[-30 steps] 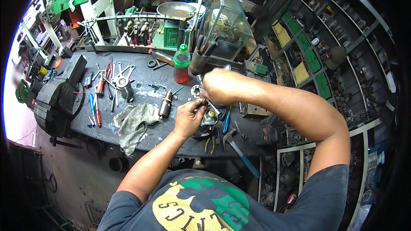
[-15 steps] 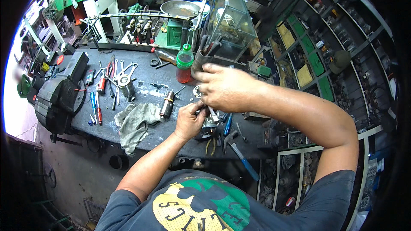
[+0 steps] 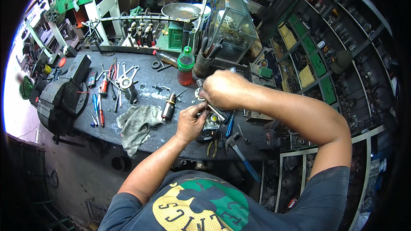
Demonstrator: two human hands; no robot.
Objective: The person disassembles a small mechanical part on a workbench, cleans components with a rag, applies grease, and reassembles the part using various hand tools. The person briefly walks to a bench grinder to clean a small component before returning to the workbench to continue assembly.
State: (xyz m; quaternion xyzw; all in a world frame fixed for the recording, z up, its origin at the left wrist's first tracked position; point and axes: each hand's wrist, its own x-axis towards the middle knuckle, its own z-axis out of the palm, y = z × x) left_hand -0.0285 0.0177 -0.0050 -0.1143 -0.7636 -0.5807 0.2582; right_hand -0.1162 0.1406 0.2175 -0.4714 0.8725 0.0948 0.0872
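My left hand (image 3: 191, 123) is closed in a pinch at the end of a shiny metal bar-shaped tool (image 3: 216, 111). The bar slants down to the right, over a metal motor-like part (image 3: 212, 122) on the bench. Just above it, my right hand (image 3: 224, 90) is curled with its fingertips pointing down near the left fingers; whatever it grips is hidden. A pale ring-shaped part (image 3: 198, 94) lies beside the right fingers. Left of my left hand lie a motor armature (image 3: 168, 108) and a grey rag (image 3: 138, 127).
A claw hammer (image 3: 243, 158) overhangs the front edge. A green-topped bottle (image 3: 186, 66) and a tool holder (image 3: 203, 65) stand behind my hands. Wrenches (image 3: 128, 70), screwdrivers (image 3: 101, 113) and a dark vise (image 3: 60, 102) occupy the left. Shelves (image 3: 308, 51) line the right.
My right hand has swung downward and curled; its fingers were spread near the tool holder. The metal bar now slants farther right, uncovering more of the motor-like part. My left hand stays nearly in place.
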